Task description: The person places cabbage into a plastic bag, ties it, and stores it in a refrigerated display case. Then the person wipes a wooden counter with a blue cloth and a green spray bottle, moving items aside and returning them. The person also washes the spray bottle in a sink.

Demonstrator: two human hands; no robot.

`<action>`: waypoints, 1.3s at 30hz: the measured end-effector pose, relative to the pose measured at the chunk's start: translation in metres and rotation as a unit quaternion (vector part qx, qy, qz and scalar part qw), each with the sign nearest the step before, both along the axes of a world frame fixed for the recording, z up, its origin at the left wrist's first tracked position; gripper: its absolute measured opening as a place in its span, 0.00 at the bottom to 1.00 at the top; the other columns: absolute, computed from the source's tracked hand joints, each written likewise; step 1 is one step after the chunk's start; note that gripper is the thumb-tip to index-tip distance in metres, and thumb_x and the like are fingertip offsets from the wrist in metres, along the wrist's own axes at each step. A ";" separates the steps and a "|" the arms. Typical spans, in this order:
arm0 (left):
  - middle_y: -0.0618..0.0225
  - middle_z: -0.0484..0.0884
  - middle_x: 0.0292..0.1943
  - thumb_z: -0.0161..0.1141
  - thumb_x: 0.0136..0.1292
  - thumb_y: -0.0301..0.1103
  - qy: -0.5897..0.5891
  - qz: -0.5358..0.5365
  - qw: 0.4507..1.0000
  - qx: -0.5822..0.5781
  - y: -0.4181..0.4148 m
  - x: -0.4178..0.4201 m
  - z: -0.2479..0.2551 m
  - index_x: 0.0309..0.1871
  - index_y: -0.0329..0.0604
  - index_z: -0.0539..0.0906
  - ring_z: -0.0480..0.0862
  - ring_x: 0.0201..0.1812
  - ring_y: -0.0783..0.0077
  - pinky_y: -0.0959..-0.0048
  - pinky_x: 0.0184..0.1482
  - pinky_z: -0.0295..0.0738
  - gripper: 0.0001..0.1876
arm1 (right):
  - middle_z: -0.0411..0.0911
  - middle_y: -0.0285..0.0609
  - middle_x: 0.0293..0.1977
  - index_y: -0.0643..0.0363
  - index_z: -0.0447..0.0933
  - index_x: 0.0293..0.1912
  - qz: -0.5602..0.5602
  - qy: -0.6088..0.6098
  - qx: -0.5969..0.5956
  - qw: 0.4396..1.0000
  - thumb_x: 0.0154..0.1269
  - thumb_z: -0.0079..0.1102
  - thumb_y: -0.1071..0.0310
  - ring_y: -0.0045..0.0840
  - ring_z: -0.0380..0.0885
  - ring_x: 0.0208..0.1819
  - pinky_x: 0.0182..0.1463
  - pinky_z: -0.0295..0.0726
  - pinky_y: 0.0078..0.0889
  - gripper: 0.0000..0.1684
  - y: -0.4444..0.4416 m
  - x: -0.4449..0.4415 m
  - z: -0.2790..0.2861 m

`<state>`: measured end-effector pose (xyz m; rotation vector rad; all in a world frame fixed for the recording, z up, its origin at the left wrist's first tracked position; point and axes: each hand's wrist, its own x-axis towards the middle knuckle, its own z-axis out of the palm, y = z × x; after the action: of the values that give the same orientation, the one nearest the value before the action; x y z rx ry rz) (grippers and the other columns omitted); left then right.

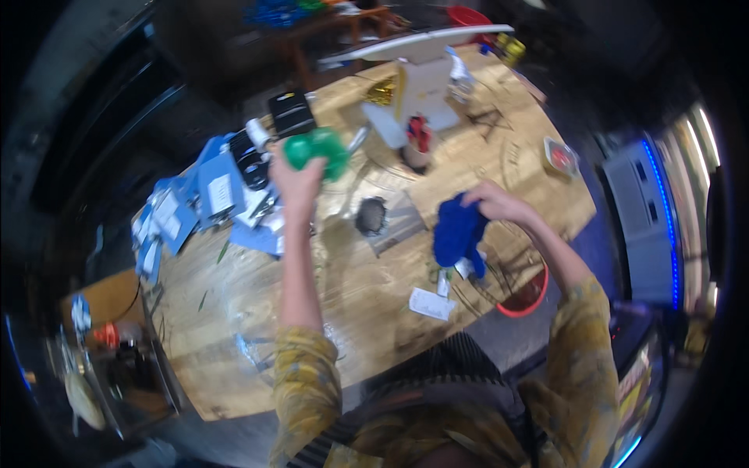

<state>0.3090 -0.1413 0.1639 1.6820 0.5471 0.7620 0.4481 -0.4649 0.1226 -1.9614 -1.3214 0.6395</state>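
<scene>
My left hand (297,182) grips a blurred, translucent green object (329,151), perhaps a plastic bottle, above the far left part of the wooden table (234,316). From my right hand (498,202) hangs a dark blue cloth (457,231), pinched near its upper edge over the table's right side. Below the cloth lie a white paper slip (432,304) with writing and some thin stems (465,304). Between my hands a grey square piece (404,219) lies flat, with a round dark pad (371,216) at its left side.
Blue sheets and papers (219,190) crowd the left edge beside a black device (291,112). A cup of red-handled tools (416,155) stands before a white monitor-like stand (430,96). A clear tub (560,158) sits far right; a red bucket (526,298) stands below the near right edge.
</scene>
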 end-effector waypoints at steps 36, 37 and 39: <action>0.59 0.75 0.45 0.58 0.44 0.27 0.137 0.453 0.857 -0.203 -0.106 -0.481 -0.123 0.54 0.37 0.70 0.75 0.48 0.66 0.72 0.51 0.71 0.28 | 0.79 0.51 0.38 0.59 0.79 0.40 0.205 -0.087 0.215 0.951 0.48 0.50 0.68 0.43 0.77 0.40 0.47 0.74 0.34 0.18 0.500 -0.203 0.008; 0.59 0.75 0.45 0.58 0.43 0.26 0.136 0.441 0.868 -0.184 -0.098 -0.489 -0.129 0.54 0.37 0.70 0.75 0.48 0.65 0.72 0.51 0.71 0.28 | 0.78 0.51 0.40 0.56 0.79 0.42 0.183 -0.161 0.161 0.956 0.47 0.50 0.67 0.46 0.75 0.43 0.51 0.73 0.38 0.19 0.525 -0.207 -0.024; 0.58 0.74 0.48 0.58 0.43 0.26 0.129 0.413 0.879 -0.199 -0.077 -0.499 -0.136 0.54 0.39 0.71 0.74 0.50 0.66 0.72 0.52 0.70 0.28 | 0.75 0.52 0.44 0.51 0.78 0.44 0.185 -0.241 0.040 0.952 0.48 0.51 0.65 0.46 0.71 0.48 0.52 0.71 0.42 0.20 0.548 -0.202 -0.097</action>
<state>-0.1904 -0.2182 0.0279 1.1288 1.5600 0.9326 0.2461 0.0831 0.0254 -1.8848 -2.0115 0.2683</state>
